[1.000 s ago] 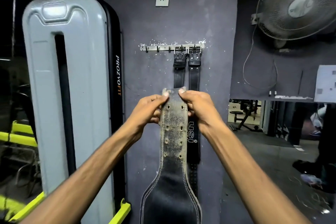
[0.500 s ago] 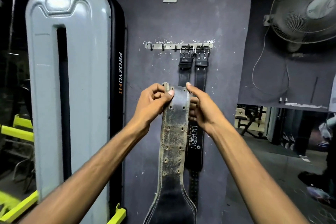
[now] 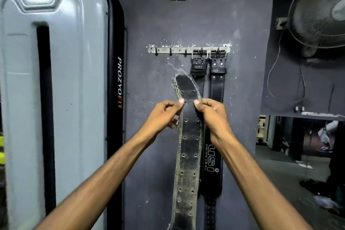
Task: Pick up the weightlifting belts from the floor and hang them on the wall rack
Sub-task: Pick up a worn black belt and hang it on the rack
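One head-worn wide-angle camera faces the dark wall nearly square on, from close. The rack sits in the upper middle; the left hand and right hand, gripping a belt, reach in from below.

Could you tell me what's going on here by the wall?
A person is holding a worn belt with both hands, the left hand and right hand pinching its edges near the holed end, below the wall rack. Two black belts hang by their buckles from its right hooks; the worn belt is not hung yet.
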`<state>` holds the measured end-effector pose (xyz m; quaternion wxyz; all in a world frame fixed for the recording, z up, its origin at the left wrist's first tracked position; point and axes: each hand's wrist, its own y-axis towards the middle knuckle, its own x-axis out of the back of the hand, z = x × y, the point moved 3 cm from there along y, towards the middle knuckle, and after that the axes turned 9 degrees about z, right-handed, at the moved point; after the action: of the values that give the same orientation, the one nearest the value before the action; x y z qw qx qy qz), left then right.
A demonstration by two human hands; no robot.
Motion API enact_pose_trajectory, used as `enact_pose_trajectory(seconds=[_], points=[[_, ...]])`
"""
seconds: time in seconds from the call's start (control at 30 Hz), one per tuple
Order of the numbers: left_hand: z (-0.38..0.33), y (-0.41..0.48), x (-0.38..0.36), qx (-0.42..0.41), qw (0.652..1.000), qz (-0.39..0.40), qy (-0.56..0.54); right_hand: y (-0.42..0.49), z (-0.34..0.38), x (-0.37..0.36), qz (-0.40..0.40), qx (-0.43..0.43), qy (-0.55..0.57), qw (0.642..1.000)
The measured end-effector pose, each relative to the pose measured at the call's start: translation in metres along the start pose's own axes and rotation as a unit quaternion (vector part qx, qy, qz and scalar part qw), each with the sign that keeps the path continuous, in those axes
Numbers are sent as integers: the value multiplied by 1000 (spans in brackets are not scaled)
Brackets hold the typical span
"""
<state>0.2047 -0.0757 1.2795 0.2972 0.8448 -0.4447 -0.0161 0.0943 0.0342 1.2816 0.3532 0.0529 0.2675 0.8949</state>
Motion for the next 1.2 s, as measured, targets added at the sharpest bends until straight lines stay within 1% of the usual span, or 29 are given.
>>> enact_pose_trajectory(seconds=[0.1, 0.27, 0.37, 0.57, 0.67, 0.77, 0.83, 0.9, 0.97, 1.0, 1.07, 1.13, 1.2], points=[[0, 43, 9, -42, 999, -30, -4, 21, -7, -7, 29, 12, -2, 1000], [22, 92, 10, -75, 996, -38, -35, 65, -29, -3, 27, 40, -12, 999], [39, 107, 11, -79, 995, -41, -32, 87, -43, 1, 46, 55, -12, 997], [64, 128, 26, -73, 995, -73, -10, 131, -62, -5, 85, 63, -7, 994], [73, 130, 30, -61, 996, -69, -4, 151, -69, -6, 86, 69, -15, 994], [97, 120, 25, -44, 998, -51, 14, 166, -72, -6, 82, 72, -23, 994], [121, 110, 19, -30, 999, -17, 35, 174, -72, -7, 81, 77, -23, 994], [154, 97, 12, 17, 997, 45, 61, 180, -69, -8, 72, 87, -24, 993], [192, 77, -1, 66, 984, 131, 97, 183, -61, -8, 59, 95, -34, 993], [206, 67, -9, 76, 976, 158, 131, 184, -57, -7, 53, 99, -40, 993], [228, 51, -19, 88, 968, 160, 172, 185, -50, -9, 45, 109, -44, 992], [235, 40, -20, 91, 974, 118, 173, 182, -47, -15, 54, 109, -52, 991], [227, 33, -21, 76, 978, 99, 165, 175, -46, -21, 74, 96, -51, 991]])
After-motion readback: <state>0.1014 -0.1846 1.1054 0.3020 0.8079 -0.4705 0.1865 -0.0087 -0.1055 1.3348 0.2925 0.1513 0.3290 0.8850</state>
